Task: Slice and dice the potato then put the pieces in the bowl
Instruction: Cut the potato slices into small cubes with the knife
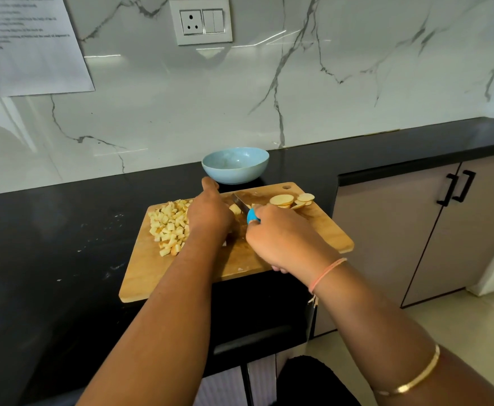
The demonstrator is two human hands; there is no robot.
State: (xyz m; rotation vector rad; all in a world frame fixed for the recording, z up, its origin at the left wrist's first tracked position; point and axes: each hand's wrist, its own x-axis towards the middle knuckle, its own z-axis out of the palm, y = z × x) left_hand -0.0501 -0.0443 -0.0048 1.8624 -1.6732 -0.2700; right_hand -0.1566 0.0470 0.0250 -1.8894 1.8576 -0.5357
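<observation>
The right hand (281,238) has its fingers clamped on a blue-handled knife (241,204), blade against a potato piece (235,208) at mid-frame. The left hand (210,213) rests beside it; I cannot tell how its fingers lie. Diced potato (168,222) lies left on the cutting board (313,230), slices (282,199) right, and the bowl (235,165) sits just behind on the bench (64,244).

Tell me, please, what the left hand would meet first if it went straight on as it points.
Probably the round light-blue bowl just beyond the left hand, though depth is unclear.
</observation>
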